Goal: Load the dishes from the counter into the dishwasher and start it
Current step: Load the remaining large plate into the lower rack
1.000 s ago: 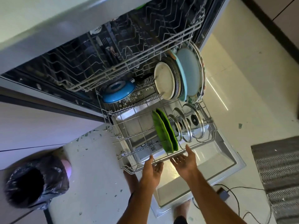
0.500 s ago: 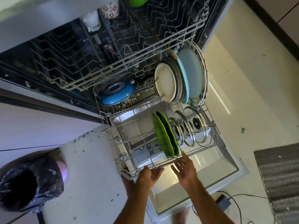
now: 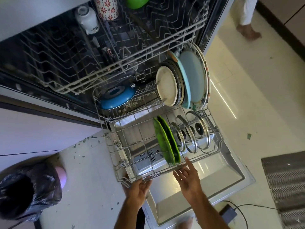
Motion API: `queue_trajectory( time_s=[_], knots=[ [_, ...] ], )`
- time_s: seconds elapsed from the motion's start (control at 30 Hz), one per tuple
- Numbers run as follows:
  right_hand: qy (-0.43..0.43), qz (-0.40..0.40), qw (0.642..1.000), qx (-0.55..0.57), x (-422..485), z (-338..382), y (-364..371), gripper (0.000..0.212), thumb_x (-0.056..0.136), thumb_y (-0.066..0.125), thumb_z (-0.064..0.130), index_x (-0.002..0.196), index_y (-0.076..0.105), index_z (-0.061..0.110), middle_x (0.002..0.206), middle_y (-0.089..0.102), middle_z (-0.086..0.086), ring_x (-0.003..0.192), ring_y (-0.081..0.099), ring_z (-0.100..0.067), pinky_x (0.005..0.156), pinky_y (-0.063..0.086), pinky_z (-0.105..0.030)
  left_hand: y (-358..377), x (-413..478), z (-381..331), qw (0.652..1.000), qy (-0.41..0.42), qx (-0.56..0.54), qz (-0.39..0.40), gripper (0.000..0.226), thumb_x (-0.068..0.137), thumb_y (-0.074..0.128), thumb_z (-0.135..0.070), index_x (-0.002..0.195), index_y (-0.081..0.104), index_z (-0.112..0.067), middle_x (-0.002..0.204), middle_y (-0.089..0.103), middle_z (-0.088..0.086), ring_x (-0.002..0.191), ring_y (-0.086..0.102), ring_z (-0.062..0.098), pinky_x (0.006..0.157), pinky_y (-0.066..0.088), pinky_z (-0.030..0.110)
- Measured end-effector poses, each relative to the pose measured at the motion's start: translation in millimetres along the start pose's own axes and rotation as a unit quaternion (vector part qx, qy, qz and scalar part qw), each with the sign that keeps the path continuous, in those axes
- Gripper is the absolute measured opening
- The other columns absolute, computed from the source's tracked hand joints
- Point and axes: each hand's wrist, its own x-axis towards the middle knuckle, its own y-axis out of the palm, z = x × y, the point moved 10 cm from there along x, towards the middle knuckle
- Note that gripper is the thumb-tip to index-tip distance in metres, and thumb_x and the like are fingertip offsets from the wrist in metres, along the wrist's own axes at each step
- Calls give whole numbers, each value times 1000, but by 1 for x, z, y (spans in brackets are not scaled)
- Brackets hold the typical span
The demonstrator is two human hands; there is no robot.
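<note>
Grey wire lower rack (image 3: 114,151) sits drawn out over the open door (image 3: 222,172). Stacked plates (image 3: 166,86) stand at its rear, green plates (image 3: 165,142) near its front. Right hand (image 3: 188,177) flat, fingers spread, touching its front rim. Left hand (image 3: 140,187) at that rim; finger curl unclear.

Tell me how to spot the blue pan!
Look at the open dishwasher, at its pulled-out lower rack. At its back left corner, under the upper rack's edge, sits the blue pan. It alone lies upside down and is deep blue; the plates beside it stand on edge.
</note>
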Motion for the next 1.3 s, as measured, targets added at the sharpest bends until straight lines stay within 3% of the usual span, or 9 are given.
queue_trajectory(
  time_s=[0.1, 0.2, 0.3, 0.4, 0.53, 0.63, 0.8, 0.97, 1.3],
  knots=[
    [22, -1, 1000, 11, 3, 3, -8, 68, 91, 62, 55, 135, 56, 3, 116, 66, -22, 105, 66, -33, 108, 45, -50, 3, 3, -3, 998, 10, -51, -23, 26, 103, 41, -1, 109, 58, 19, 83, 73, 27, 68, 75, 30, 81, 58, 42],
    [23, -9, 1000, 6, 8, 18, -13, 85, 90, 57, 62, 146, 40, 0, 124, 60, -23, 108, 62, -37, 110, 42, -56, 7, 0, -3, 998, 23, -59, -12, 22, 101, 43, 4, 100, 61, 17, 88, 73, 26, 68, 75, 29, 69, 59, 33],
    [4, -40, 999, -8, 14, 42, -11, 64, 95, 54, 58, 143, 36, 20, 114, 58, -26, 94, 62, -37, 96, 48, -57, 9, -4, 7, 997, 25, -69, -3, 18, 97, 52, 1, 103, 62, 14, 101, 71, 27, 76, 76, 29, 59, 62, 34],
    [10, -57, 996, -63, 14, 56, -16, 42, 99, 50, 53, 117, 43, 15, 87, 51, -17, 79, 59, -35, 79, 50, -54, 10, -7, 22, 994, 20, -106, -9, 18, 99, 47, 2, 97, 60, 15, 86, 73, 27, 67, 75, 28, 59, 63, 33],
    [16, -68, 994, -84, 8, 54, -41, 17, 104, 49, 31, 96, 51, 15, 82, 51, -17, 76, 63, -36, 71, 55, -50, 10, -17, 44, 991, -2, -134, -15, 19, 99, 45, 5, 88, 58, 11, 70, 72, 24, 58, 73, 27, 53, 61, 34],
    [15, -66, 993, -93, 7, 51, -46, 18, 103, 50, 19, 85, 51, 16, 82, 54, -18, 62, 69, -35, 57, 60, -48, 11, -20, 42, 989, 1, -147, -11, 21, 100, 44, 4, 86, 58, 11, 67, 71, 23, 57, 73, 27, 51, 61, 33],
    [-10, -53, 991, -119, 9, 57, -42, 24, 106, 46, 16, 82, 47, 11, 70, 60, -18, 65, 72, -38, 64, 59, -48, 12, -23, 38, 987, -9, -161, -5, 15, 101, 42, 3, 104, 54, 12, 69, 71, 26, 56, 72, 31, 50, 60, 33],
    [-5, -51, 984, -170, 4, 71, -36, 25, 103, 43, 4, 78, 46, 6, 77, 52, -21, 75, 70, -39, 68, 59, -49, 11, -23, 45, 986, -28, -164, -14, 42, 100, 40, 7, 142, 36, 11, 76, 70, 31, 59, 73, 34, 41, 56, 29],
    [-12, -30, 985, -168, -1, 77, -28, 27, 102, 41, 0, 76, 46, 3, 67, 61, -21, 67, 72, -39, 61, 60, -48, 14, -29, 40, 986, -22, -166, -13, 37, 101, 36, 8, 138, 39, 5, 79, 69, 35, 62, 73, 39, 47, 60, 39]
  ],
)
